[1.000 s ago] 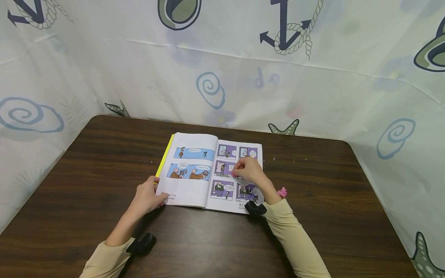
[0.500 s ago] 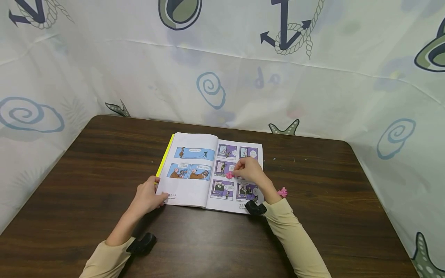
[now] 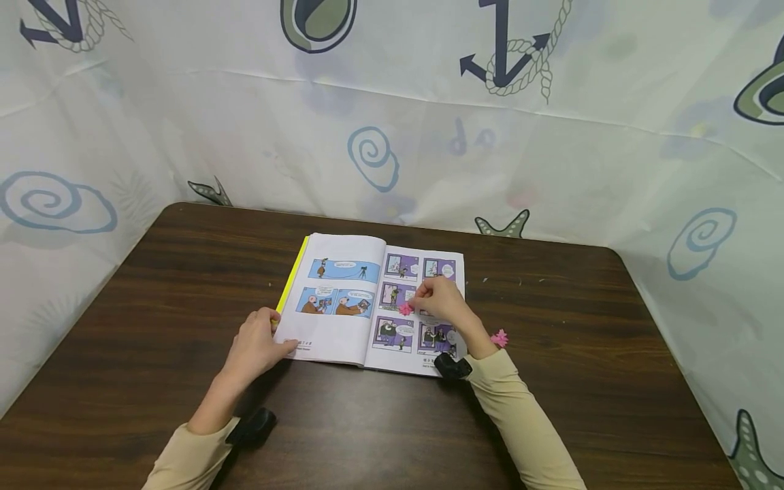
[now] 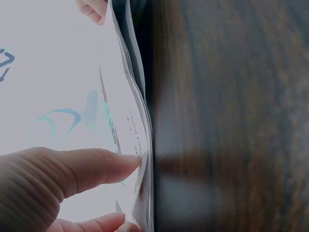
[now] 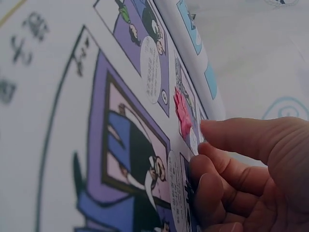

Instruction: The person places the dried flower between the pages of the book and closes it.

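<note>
An open comic book [image 3: 327, 333] lies on the dark table, purple panels on its right page and blue ones on its left. At the lower left corner my left hand [image 3: 254, 346] grips it, thumb on the page and fingers at the edge. A small pink leaf- or flower-shaped piece [image 3: 405, 309] lies on the right page. My right hand [image 3: 442, 299] rests over that page just right of the piece. In the right wrist view the thumb and curled fingers [image 5: 227, 137] hold nothing, slightly apart from the pink piece [image 5: 182, 113].
A second pink piece [image 3: 499, 338] shows on the table just beyond my right wrist. Tiny pale specks [image 3: 485, 280] lie right of the book. A patterned white curtain [image 3: 257, 136] hangs behind the dark wooden table [image 3: 600, 381].
A second ago the pink piece was at my right fingertips. They let it go, and it now lies on the page to their left. My left hand has stayed on the book.
</note>
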{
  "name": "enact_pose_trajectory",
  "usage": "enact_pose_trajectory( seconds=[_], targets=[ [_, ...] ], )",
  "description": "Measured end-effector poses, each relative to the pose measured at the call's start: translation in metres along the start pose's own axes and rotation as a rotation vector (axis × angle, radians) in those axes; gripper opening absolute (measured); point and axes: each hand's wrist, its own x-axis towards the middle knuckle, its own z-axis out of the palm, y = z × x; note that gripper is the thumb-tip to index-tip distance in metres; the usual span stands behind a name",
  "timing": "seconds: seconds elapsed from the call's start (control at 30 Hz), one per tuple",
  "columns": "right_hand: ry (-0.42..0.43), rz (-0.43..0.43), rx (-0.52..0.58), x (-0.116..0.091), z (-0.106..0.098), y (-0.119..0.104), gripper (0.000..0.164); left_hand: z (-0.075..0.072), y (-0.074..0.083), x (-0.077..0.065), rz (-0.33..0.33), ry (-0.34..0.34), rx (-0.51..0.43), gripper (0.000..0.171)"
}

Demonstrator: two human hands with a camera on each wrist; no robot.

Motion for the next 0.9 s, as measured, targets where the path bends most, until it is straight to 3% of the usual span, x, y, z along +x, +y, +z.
enact_pose_trajectory(
  seconds=[0.17, 0.4, 0.57, 0.9],
  targets=[
    [0.002, -0.008, 0.045, -0.004, -0.006, 0.003, 0.015, -0.004, 0.002, -0.001, 0.056, 0.030, 0.005, 0.050],
    [0.075, 0.020, 0.077, -0.013, -0.019, 0.011, 0.013, -0.006, 0.018, 0.003, 0.208, 0.115, -0.117, 0.044],
    [0.134, 0.018, 0.078, -0.019, -0.029, 0.019, 0.013, 0.006, 0.036, 0.007, 0.353, 0.157, -0.223, 0.032],
    [0.182, 0.079, 0.095, -0.035, -0.047, 0.036, 0.013, 0.033, 0.074, 0.013, 0.503, 0.130, -0.298, 0.027]
  ],
)
